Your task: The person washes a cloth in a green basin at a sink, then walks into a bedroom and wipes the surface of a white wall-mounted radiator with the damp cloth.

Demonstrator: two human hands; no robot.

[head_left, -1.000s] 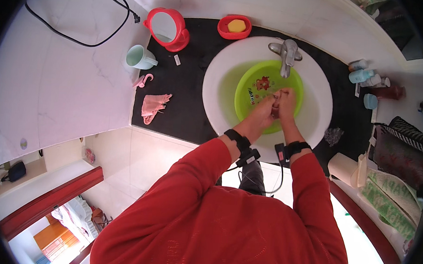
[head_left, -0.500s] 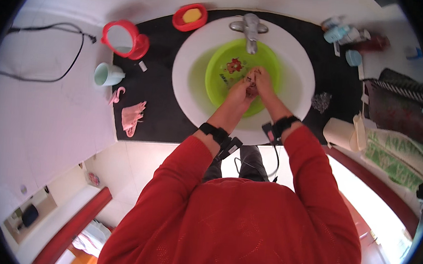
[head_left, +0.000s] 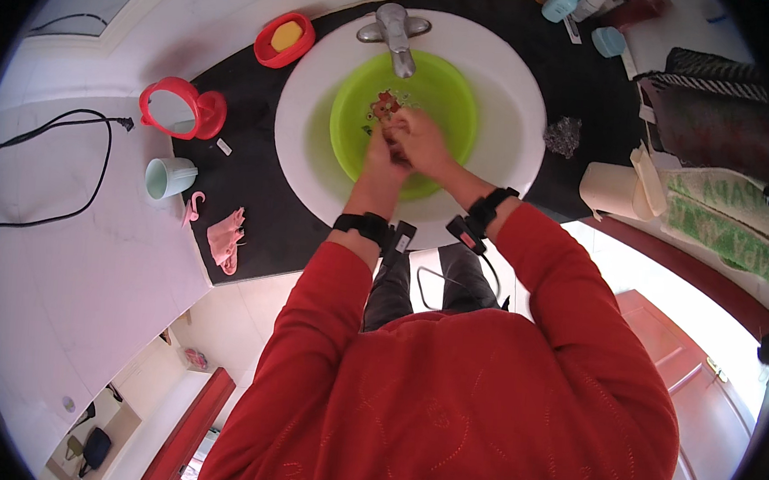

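Over a lime-green basin (head_left: 343,119) set inside the white oval sink (head_left: 518,147), my two hands are pressed together. My left hand (head_left: 383,155) is on the near left, its fingers curled inward. From the right, my right hand (head_left: 420,140) closes against it with bent fingers. Whatever lies between them, if anything, is hidden by the fingers. A red cartoon print (head_left: 384,105) shows on the basin's inside just beyond my fingertips. The chrome faucet (head_left: 397,37) stands behind the basin, its spout over the far rim. Black bands with small boxes circle both wrists.
On the black counter at left are a red soap dish (head_left: 265,54) with yellow soap, a red-framed mirror (head_left: 174,111), a pale cup (head_left: 166,179) and a folded pink item (head_left: 226,241). At right are a metal scrubber (head_left: 562,136), bottles (head_left: 564,3) and hanging towels (head_left: 722,217).
The whole view has shifted and turned, so the sink sits farther left and higher. My hands stay together over the basin; my right hand now lies more across the left one.
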